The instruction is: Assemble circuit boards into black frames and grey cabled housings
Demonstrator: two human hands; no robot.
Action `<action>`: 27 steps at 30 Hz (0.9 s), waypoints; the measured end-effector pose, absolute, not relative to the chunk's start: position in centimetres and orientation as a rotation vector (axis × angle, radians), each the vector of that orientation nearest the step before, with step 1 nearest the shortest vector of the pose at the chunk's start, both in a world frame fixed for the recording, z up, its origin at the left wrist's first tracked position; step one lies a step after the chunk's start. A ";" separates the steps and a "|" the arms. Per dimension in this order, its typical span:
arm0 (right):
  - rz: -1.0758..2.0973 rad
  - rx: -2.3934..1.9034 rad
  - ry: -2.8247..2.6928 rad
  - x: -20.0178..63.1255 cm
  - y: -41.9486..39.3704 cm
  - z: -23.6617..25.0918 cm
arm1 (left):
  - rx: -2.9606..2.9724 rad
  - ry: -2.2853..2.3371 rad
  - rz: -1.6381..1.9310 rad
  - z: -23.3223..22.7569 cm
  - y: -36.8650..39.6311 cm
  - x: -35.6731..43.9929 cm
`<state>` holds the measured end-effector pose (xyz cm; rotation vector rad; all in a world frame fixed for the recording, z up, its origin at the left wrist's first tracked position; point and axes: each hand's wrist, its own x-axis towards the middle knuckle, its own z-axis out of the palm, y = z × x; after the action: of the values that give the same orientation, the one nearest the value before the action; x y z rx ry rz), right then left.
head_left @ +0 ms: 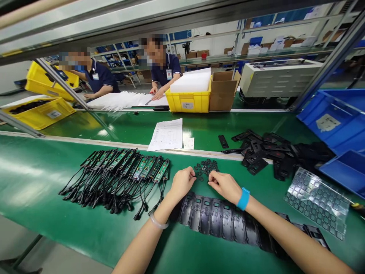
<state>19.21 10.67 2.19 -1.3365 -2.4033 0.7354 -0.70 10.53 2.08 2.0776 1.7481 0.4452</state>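
Both my hands reach to a small heap of dark rubber pads (205,168) on the green bench (42,182). My left hand (182,182) has its fingers curled at the heap's left edge, fingertips pinched on a pad. My right hand (225,185), with a blue wristband, pinches at the heap's near right edge. Under my forearms lies a row of black plastic remote shells (216,219), side by side. To the left lies a fanned row of green circuit boards with black cables (119,175).
A pile of black shells (273,154) lies at the right, with blue bins (336,121) and a clear keypad tray (316,199) beyond. A paper sheet (167,135) lies on the conveyor. Two persons work opposite, near yellow bins (189,101) and stacked white sheets (122,99).
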 end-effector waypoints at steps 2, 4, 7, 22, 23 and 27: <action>0.845 -1.310 -2.345 20.6 9.3 3.0 | 2.061 1.669 0.528 2.8 9.3 -0.4; 0.929 -1.284 -2.327 21.9 7.7 3.6 | 2.013 1.522 0.615 3.6 7.7 0.3; 0.999 -1.283 -2.354 23.5 5.4 3.7 | 1.869 1.336 0.645 4.2 5.2 1.7; 0.709 -1.536 -2.612 22.7 2.3 2.6 | 2.052 1.438 0.350 2.1 2.5 4.5; 0.695 -1.540 -2.625 22.7 2.2 2.7 | 2.070 1.441 0.351 2.0 2.5 4.6; 0.707 -1.476 -2.662 22.8 3.1 3.5 | 2.117 1.466 0.357 1.7 2.4 4.6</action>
<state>22.77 3.08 3.54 -1.4760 -2.6615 0.7066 4.60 2.43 1.68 2.1169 1.4664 0.3569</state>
